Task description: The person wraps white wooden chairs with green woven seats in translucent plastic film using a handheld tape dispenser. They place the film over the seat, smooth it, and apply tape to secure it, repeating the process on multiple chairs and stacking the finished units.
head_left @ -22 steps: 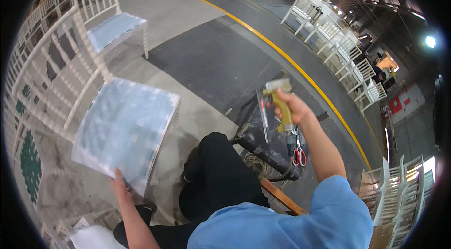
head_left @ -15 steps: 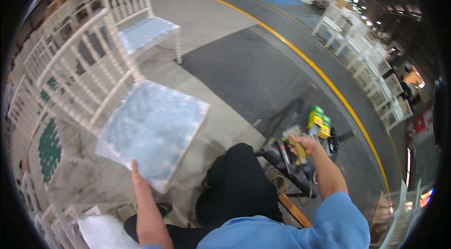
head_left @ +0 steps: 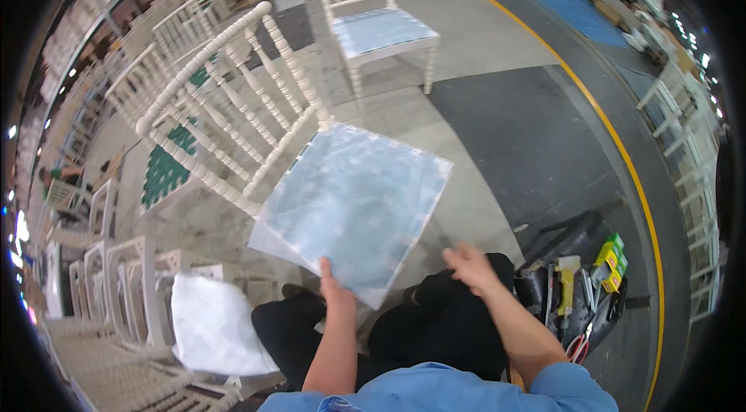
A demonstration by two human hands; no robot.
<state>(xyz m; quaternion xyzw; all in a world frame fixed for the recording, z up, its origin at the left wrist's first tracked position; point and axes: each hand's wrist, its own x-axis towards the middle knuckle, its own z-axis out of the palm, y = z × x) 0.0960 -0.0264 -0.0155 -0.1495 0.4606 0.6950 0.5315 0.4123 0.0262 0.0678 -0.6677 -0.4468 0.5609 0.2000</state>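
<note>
A white wooden chair (head_left: 307, 89) with turned spindles stands in front of me, tilted in the view. Its seat (head_left: 357, 194) has a pale blue sheet over it, with small white patches along the edges. My left hand (head_left: 337, 288) grips the near edge of that seat, thumb on top and the other fingers out of sight beneath. Above my right knee, apart from the seat, is my right hand (head_left: 472, 268); motion blurs its fingers. A yellow-handled tool (head_left: 566, 295) lies on a dark surface to my right, away from both hands.
Beside the tool are red-handled scissors (head_left: 577, 346) and green-and-yellow boxes (head_left: 611, 260). Another blue-seated chair (head_left: 385, 31) stands farther off. White padded material (head_left: 217, 326) lies at lower left near stacked chair frames (head_left: 128, 280). A yellow floor line (head_left: 622, 148) curves along the right.
My right hand has let go of the yellow-handled tool, now lying at the right, and moved left toward the seat. My left hand stays on the seat edge. The view has turned left.
</note>
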